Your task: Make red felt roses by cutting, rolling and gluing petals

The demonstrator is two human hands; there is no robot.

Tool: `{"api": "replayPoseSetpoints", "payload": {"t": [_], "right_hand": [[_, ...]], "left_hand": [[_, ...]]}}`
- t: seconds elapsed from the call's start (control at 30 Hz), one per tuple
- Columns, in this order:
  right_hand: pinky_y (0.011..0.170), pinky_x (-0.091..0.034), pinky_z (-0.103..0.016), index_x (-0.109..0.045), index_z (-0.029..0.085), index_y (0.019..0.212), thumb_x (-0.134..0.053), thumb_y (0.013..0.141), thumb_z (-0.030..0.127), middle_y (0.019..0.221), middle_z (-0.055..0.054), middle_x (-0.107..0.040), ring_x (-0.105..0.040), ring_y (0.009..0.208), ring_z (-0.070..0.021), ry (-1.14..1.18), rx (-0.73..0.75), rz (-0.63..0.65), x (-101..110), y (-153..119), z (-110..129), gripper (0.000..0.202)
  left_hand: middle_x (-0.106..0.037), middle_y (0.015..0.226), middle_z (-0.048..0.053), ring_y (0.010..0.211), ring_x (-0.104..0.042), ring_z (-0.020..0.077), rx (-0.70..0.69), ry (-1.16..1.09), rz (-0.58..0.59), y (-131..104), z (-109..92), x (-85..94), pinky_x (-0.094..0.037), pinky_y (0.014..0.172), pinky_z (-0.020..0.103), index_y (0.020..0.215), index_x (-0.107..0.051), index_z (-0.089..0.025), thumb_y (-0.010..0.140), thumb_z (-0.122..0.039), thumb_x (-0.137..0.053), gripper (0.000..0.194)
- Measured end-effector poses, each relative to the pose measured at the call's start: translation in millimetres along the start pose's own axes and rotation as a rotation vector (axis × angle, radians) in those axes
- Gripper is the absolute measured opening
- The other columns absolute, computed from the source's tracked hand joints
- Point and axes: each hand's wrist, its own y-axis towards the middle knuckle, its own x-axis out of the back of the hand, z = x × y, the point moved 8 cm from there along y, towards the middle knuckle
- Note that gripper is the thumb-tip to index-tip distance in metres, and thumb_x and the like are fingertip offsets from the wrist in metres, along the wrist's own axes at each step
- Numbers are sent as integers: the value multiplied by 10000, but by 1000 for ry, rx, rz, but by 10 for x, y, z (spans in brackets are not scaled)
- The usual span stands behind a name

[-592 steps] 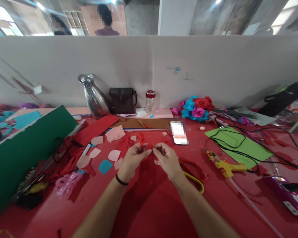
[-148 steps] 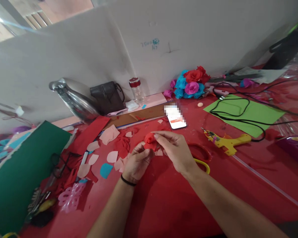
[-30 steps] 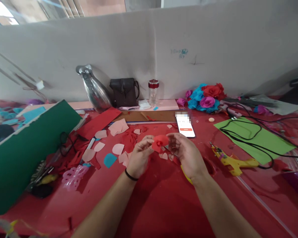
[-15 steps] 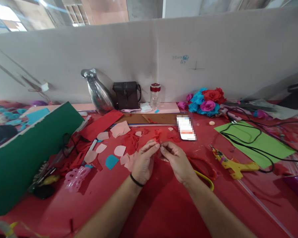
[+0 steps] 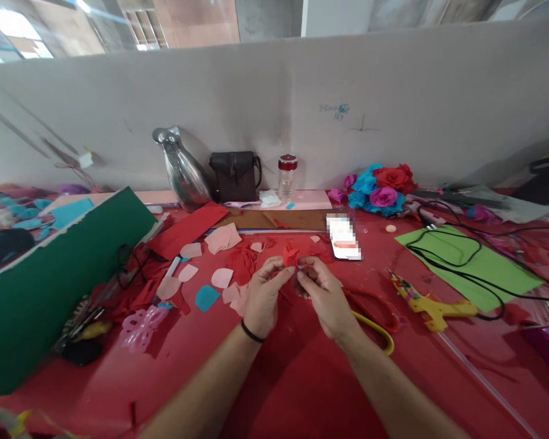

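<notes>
A small crinkled red paper flower (image 5: 290, 253) stands up between the fingertips of my left hand (image 5: 268, 291), pinched near its lower end. Close beside it, at the flower's base, my right hand (image 5: 322, 297) has its thumb and fingers pressed together; what they hold is too small and hidden to make out. Under and beyond the hands lie crumpled red paper pieces (image 5: 241, 263). Cut pale pink paper petals (image 5: 222, 278) and a blue petal (image 5: 207, 298) are to the left. Scissors with a yellow-and-red handle (image 5: 379, 330) lie partly under my right forearm.
A yellow glue gun (image 5: 432, 308) and green paper (image 5: 476, 265) with black cables are at right. Behind stand a phone (image 5: 344, 236), a paper-flower bouquet (image 5: 384, 188), a glass bottle (image 5: 287, 180), a dark bag (image 5: 234, 177) and a steel jug (image 5: 187, 177). A green box (image 5: 68, 286) borders the left.
The red paper flower has turned and shows fuller and more upright above my left fingertips. My right fingertips have drawn slightly apart from the left ones.
</notes>
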Motion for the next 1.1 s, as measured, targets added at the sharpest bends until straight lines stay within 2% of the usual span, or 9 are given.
{"api": "replayPoseSetpoints", "payload": {"t": [0.23, 0.37, 0.53, 0.63, 0.77, 0.93, 1.0, 1.1], "right_hand": [[632, -433, -284, -595, 244, 901, -628, 725, 347, 743, 17, -592, -515, 655, -145, -27, 37, -10, 33, 30, -8, 207], [714, -448, -306, -594, 241, 959, -592, 775, 352, 788, 10, -608, -548, 713, -155, -108, 72, 5, 18, 17, -33, 215], [798, -444, -318, -588, 240, 976, -579, 804, 348, 897, -12, -643, -586, 833, -174, -132, 77, 44, -28, -12, -55, 203], [753, -442, -303, -599, 238, 952, -580, 804, 342, 844, -3, -633, -573, 790, -168, -131, 68, 23, -12, -17, -51, 182], [689, -434, -289, -619, 229, 894, -594, 805, 409, 746, 11, -590, -536, 712, -154, -146, 63, -30, 31, -13, -15, 202], [689, -441, -289, -630, 220, 806, -652, 750, 458, 752, 12, -565, -520, 721, -152, -90, 50, -73, 51, -11, 29, 246], [627, -419, -271, -625, 220, 793, -669, 730, 479, 679, 33, -517, -467, 638, -130, -53, 28, -86, 56, -13, 20, 270], [528, -335, -241, -606, 221, 772, -689, 708, 493, 576, 68, -417, -360, 535, -100, 41, -7, -81, 43, -12, -7, 291]], "left_hand": [[-625, 789, -2, 750, -565, 119, -82, 126, -59, -49, -108, 7, -453, 720, 235, 761, -688, -184, 578, -241, -796, 220], [-618, 747, -11, 719, -552, 112, -111, 149, -94, -63, -141, 19, -445, 689, 222, 730, -675, -183, 588, -274, -794, 207], [-610, 703, -27, 656, -531, 89, -86, 96, -104, -60, -131, 30, -428, 650, 203, 704, -660, -176, 603, -261, -782, 180], [-601, 701, -24, 648, -522, 92, -83, 99, -103, -61, -136, 27, -429, 645, 209, 701, -653, -176, 601, -257, -782, 181], [-593, 709, -19, 666, -518, 100, -112, 144, -98, -59, -139, 28, -429, 660, 214, 699, -646, -184, 615, -253, -769, 164], [-599, 719, -17, 693, -529, 108, -131, 183, -83, -63, -102, 36, -429, 689, 220, 693, -652, -187, 625, -210, -736, 111], [-622, 750, -13, 718, -544, 111, -120, 131, -66, -56, -79, 34, -430, 702, 219, 721, -670, -190, 622, -179, -713, 109], [-642, 734, -10, 707, -554, 105, -68, 29, -102, -31, -38, 72, -424, 696, 212, 723, -694, -192, 618, -176, -699, 106]]}}
